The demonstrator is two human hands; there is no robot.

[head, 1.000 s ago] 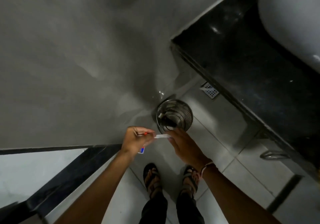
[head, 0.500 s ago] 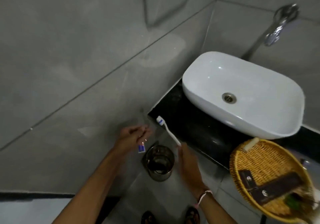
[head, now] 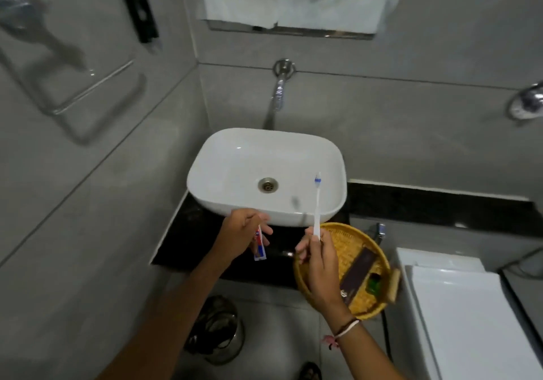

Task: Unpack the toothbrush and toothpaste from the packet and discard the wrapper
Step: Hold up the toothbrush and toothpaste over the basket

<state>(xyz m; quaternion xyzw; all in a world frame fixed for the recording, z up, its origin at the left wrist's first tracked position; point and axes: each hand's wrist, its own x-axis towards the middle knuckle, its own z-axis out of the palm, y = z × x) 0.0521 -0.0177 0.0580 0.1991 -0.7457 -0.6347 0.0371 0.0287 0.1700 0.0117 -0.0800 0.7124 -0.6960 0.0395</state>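
Observation:
My right hand point(head: 318, 265) grips the lower end of a white toothbrush point(head: 317, 206), which stands upright with its blue-and-white bristle head over the sink's right side. My left hand point(head: 239, 234) pinches a small red, white and blue toothpaste tube point(head: 259, 249) that hangs down over the black counter. A metal mesh bin point(head: 219, 334) stands on the floor below my left forearm, with dark crumpled material inside. No wrapper shows in either hand.
A white basin point(head: 232, 159) sits on the black counter point(head: 182, 244) under a wall tap point(head: 279, 91). A round wicker tray point(head: 340, 238) with a dark sachet and a green bottle lies under my right hand. A white toilet cistern point(head: 458, 315) is at right; towels hang above.
The view has swung up from the floor bin to the sink. My right hand has carried the toothbrush up and rightwards over the wicker tray. My left hand kept the toothpaste tube.

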